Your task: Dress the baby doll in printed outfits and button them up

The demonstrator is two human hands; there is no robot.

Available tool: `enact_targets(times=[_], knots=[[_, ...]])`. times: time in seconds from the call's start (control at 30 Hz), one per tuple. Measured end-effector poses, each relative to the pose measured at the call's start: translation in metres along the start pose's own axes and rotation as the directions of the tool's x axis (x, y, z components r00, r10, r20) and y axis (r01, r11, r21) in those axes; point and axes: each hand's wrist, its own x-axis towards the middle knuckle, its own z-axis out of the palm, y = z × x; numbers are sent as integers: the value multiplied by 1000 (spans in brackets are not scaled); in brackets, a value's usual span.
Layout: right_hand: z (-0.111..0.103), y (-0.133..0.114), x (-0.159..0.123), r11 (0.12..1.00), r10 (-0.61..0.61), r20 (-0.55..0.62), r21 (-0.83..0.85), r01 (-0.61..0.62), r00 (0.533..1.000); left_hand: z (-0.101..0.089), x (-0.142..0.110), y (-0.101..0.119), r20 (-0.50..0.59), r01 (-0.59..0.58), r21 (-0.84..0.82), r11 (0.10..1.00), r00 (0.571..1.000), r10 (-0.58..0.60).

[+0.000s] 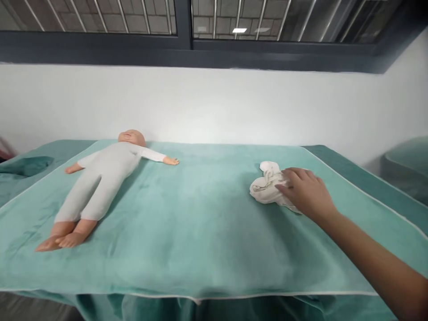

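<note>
My right hand (pixel 306 191) reaches out over the right part of the table and rests on a crumpled white cloth (pixel 266 185), fingers curled onto its edge. A baby doll (pixel 100 178) in a pale grey bodysuit lies on its back at the left, arms spread, bare feet toward me. Both lie on a teal towel (pixel 200 223) spread across the table. My left hand is out of sight.
A white wall and a dark-framed window with bars stand behind the table. A darker green sheet (pixel 368 178) shows under the towel at the right and left. Another green-covered surface (pixel 408 165) sits at the far right.
</note>
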Motion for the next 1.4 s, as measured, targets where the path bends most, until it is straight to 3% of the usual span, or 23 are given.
enact_targets(times=[0.1, 0.2, 0.27, 0.33, 0.43, 0.53, 0.63, 0.7, 0.8, 0.83, 0.87, 0.93, 1.03, 1.13, 1.27, 1.4], knots=[[-1, 19, 20, 989, 103, 79, -111, -94, 992, -4, 55, 39, -129, -126, -34, 991, 984, 121], [0, 22, 12, 999, 22, 115, -30, -19, 993, -21, 152, 66, -348, -179, -74, 981, 927, 142], [7, 19, 0, 995, -99, 54, 11, 99, 994, -29, 216, 72, -336, -135, -118, 984, 937, 89], [16, 16, -13, 983, -173, -29, 52, 174, 984, -30, 263, 69, -314, -114, -240, 964, 949, 34], [26, 15, -25, 967, -162, -134, 176, 185, 978, -24, 292, 60, -318, -162, -439, 884, 948, 16], [23, 15, -24, 947, -3, -220, 312, 73, 975, -29, 290, 56, -364, -176, -574, 799, 930, -57], [8, 12, -16, 907, 250, -310, 406, -111, 917, -54, 279, 61, -437, -221, -695, 685, 886, -158], [-5, 8, -10, 891, 323, -373, 430, -147, 870, -79, 269, 69, -419, -276, -824, 495, 884, -204], [-24, -1, 2, 888, 328, -460, 448, -103, 825, -118, 252, 87, -337, -333, -941, 55, 921, -195], [-31, -5, 6, 887, 327, -482, 454, -87, 813, -131, 246, 95, -334, -345, -938, -40, 927, -171], [-37, -10, 11, 884, 324, -500, 462, -69, 803, -144, 239, 103, -351, -365, -928, -79, 925, -143], [-49, -23, 20, 879, 306, -525, 476, -23, 794, -168, 226, 123, -419, -425, -902, -79, 904, -82], [-61, -54, 32, 883, 232, -584, 462, 84, 778, -196, 204, 155, -552, -552, -834, 12, 833, -7], [-60, -95, 37, 865, 146, -567, 471, 173, 811, -209, 180, 182, -656, -654, -747, 120, 754, 28], [-54, -146, 38, 761, 162, -382, 635, 131, 910, -211, 148, 201, -707, -705, -676, 213, 702, 83], [-55, -175, 49, 476, 100, -68, 880, 12, 993, -220, 118, 207, -746, -757, -612, 230, 649, 152]])
